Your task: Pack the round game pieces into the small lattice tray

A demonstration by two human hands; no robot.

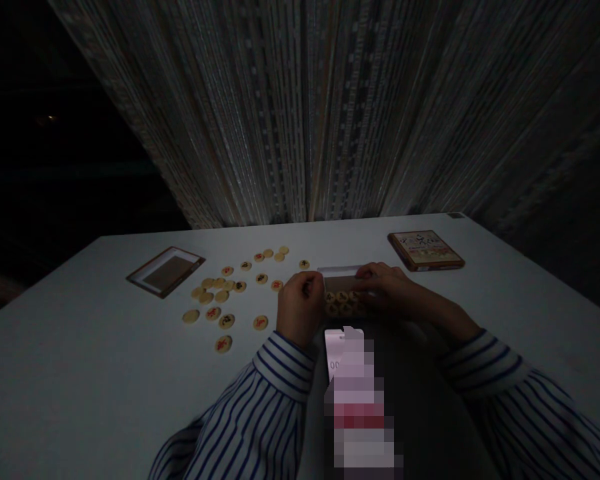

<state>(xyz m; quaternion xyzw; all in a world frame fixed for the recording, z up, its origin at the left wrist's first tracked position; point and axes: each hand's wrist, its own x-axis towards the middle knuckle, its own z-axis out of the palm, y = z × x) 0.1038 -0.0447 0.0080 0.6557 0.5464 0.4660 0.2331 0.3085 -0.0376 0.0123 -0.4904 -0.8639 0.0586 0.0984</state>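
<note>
Between my hands is a small open box (339, 284) with a brown inside and a pale back wall. Rows of round Chinese chess pieces (342, 297) fill its near part. My left hand (301, 305) is curled closed at the left side of the box, seemingly gripping that edge. Over the right part of the box is my right hand (386, 291), its fingers drawn together near the pieces; whatever they pinch is hidden. Loose wooden Chinese chess pieces (227, 321) lie scattered to the left, some showing red or black characters and others plain faces.
An open tray or lid (143, 283) lies on the white table (105, 360) at the left. A flat box with a printed cover (427, 249) is at the back right. Close to me is a lit phone (331, 343), partly pixelated. A string curtain (285, 113) hangs behind the table.
</note>
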